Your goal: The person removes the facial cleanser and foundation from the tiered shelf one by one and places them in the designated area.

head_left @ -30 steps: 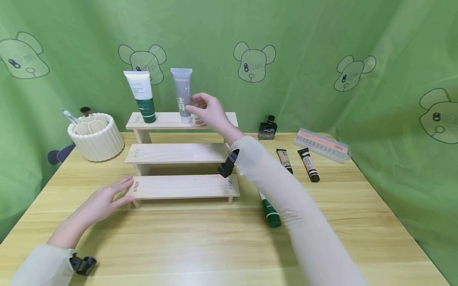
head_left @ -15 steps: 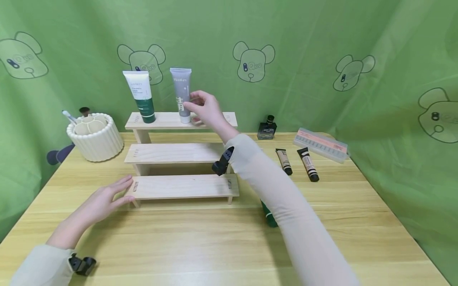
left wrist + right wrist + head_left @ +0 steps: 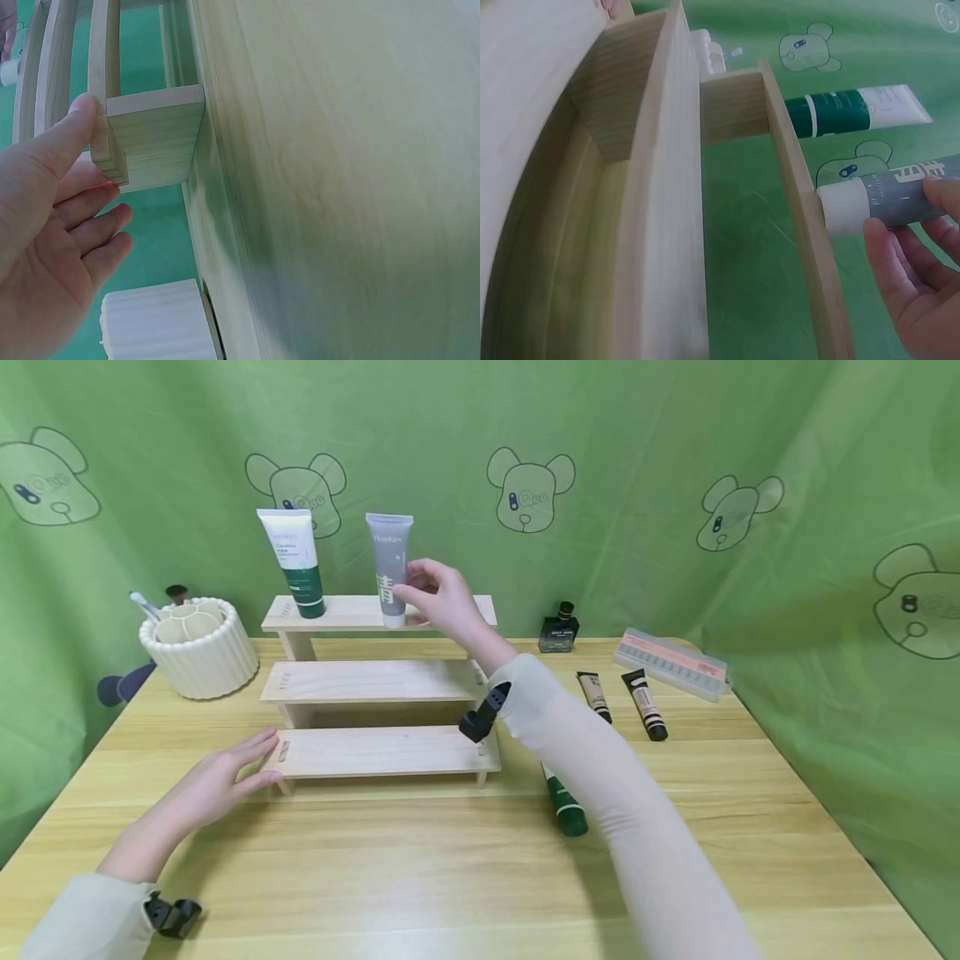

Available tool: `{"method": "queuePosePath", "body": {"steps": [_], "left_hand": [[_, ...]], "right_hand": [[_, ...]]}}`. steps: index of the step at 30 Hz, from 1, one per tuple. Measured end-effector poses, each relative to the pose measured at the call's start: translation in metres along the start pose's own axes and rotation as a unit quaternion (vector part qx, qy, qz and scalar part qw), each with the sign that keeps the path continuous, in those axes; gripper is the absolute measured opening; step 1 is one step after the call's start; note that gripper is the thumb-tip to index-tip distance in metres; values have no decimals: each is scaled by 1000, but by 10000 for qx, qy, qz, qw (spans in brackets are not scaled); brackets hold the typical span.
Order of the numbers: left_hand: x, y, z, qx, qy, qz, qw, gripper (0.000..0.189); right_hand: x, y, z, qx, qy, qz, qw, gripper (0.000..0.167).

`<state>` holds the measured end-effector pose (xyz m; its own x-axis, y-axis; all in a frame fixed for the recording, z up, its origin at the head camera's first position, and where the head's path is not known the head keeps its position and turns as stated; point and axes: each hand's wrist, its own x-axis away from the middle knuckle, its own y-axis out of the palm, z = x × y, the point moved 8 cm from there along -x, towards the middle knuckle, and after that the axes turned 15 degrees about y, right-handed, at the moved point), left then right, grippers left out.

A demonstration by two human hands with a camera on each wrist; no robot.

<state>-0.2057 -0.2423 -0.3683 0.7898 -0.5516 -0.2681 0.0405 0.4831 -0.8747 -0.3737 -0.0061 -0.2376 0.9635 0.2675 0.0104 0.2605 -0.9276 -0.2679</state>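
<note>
The grey tube (image 3: 391, 564) is held upright at the top tier (image 3: 342, 610) of the wooden stand (image 3: 375, 681), pinched in the grip of the right hand (image 3: 446, 600), right of a white-and-green tube (image 3: 298, 564), while the left hand (image 3: 217, 782), fingers relaxed, touches the lowest tier's (image 3: 382, 751) end.

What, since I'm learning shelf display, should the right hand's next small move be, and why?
Probably ease the gray squeeze tube slightly back over the wooden top shelf before letting go: the right hand holds it cap-down, and in the head view its white cap overlaps the shelf's front edge.
</note>
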Motion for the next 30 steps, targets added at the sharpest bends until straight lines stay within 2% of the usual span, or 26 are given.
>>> {"method": "queuePosePath", "body": {"steps": [8, 14, 30], "left_hand": [[0, 1, -1, 20, 8, -1, 10000, 59], [1, 1, -1, -6, 5, 25, 10000, 59], [1, 1, -3, 30, 12, 10, 10000, 58]], "right_hand": [[28, -14, 10, -130, -50, -229, 9996, 33], [51, -35, 22, -104, -2, -236, 9997, 36], [91, -100, 87, 196, 563, -160, 9981, 29]]}}
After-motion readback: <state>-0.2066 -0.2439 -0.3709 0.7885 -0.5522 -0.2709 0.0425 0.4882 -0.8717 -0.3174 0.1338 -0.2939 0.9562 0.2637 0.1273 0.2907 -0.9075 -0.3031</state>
